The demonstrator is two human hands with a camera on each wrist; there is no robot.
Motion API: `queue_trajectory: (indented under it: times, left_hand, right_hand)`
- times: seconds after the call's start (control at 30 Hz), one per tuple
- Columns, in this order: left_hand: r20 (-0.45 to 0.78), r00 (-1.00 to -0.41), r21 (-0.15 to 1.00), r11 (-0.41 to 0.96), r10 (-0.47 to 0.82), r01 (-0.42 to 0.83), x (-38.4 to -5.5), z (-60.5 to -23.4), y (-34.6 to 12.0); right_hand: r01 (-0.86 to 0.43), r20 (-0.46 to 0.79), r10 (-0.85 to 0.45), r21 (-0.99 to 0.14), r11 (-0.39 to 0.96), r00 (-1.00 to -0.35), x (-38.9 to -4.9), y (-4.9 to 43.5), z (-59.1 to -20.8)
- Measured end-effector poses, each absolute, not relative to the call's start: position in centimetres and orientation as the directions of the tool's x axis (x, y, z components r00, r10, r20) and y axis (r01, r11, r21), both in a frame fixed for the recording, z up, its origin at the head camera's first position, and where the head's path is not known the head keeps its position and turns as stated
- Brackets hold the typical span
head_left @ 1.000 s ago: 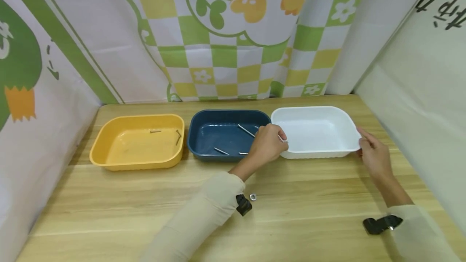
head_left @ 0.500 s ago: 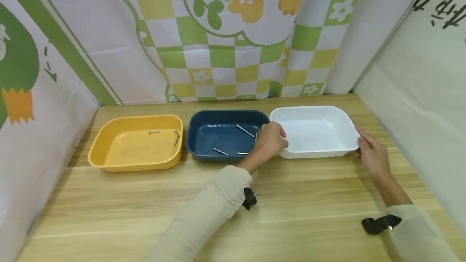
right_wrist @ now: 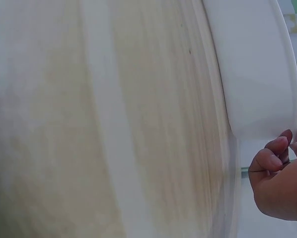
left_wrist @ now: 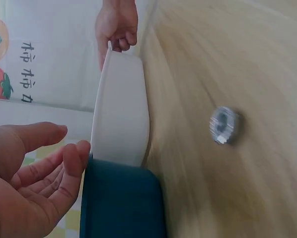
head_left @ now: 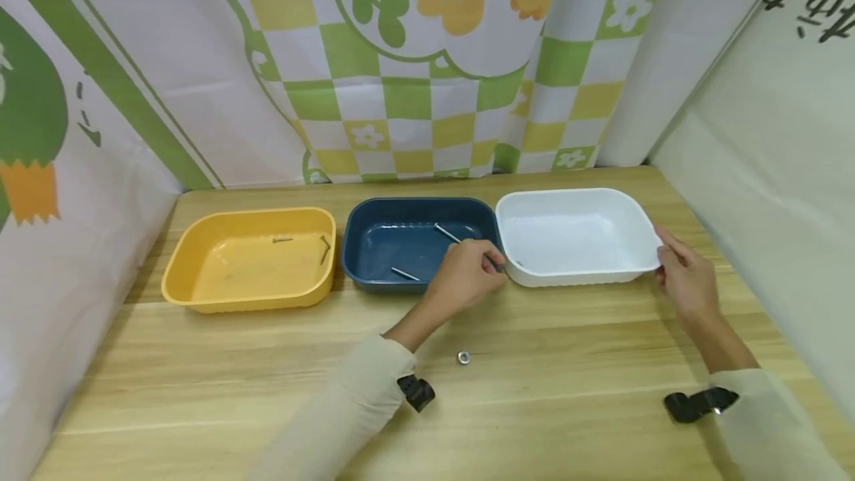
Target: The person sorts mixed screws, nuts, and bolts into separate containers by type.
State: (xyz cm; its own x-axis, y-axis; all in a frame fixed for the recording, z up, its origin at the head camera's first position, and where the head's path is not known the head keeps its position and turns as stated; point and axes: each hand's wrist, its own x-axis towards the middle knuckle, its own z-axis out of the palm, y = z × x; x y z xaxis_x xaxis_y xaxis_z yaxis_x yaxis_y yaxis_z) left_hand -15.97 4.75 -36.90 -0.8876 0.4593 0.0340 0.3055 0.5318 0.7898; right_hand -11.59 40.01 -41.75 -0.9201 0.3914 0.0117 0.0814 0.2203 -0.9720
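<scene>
My left hand (head_left: pixel 465 278) hovers over the right end of the dark blue tray (head_left: pixel 354 262). In the left wrist view its thumb and loosely bent fingers (left_wrist: pixel 71 161) stand apart with nothing between them, right at the tray's rim. My right hand (head_left: pixel 689 284) pinches the right rim of the white tray (head_left: pixel 581 275) between thumb and fingers, as the right wrist view also shows. A small grey piece (head_left: pixel 519 263) lies in the white tray's near left corner. On the table in front lies a metal nut (head_left: pixel 464 357). Screws (head_left: pixel 405 274) lie in the blue tray, partly hidden by my left hand.
At the left stands a yellow tray (head_left: pixel 249 301) with several small screws (head_left: pixel 324 249) in it. The trays form a row on the wooden table (head_left: pixel 568 392). A patterned cloth (head_left: pixel 427 95) hangs behind, and a pale sheet (head_left: pixel 768 132) bounds the right side.
My left hand has drawn back leftward from the white tray's near left corner to the blue tray. The shiny piece at its fingertips one second ago is gone from them. My right hand stays put.
</scene>
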Motion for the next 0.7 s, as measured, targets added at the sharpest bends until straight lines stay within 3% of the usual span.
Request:
queue_trajectory:
  times: [0.33,0.7]
  left_hand:
    - [-0.044,-0.850,0.832,0.490,0.525,0.260,-13.3,-37.6,0.2]
    - [-0.144,-0.873,0.800,0.574,0.466,0.174,-10.7,-39.1,-3.0]
  right_hand:
    - [0.060,-0.003,0.379,-0.989,0.138,-0.925,-11.8,40.2,-41.6]
    - [0.068,-0.067,0.380,-0.998,-0.010,-0.922,-11.9,39.7,-41.8]
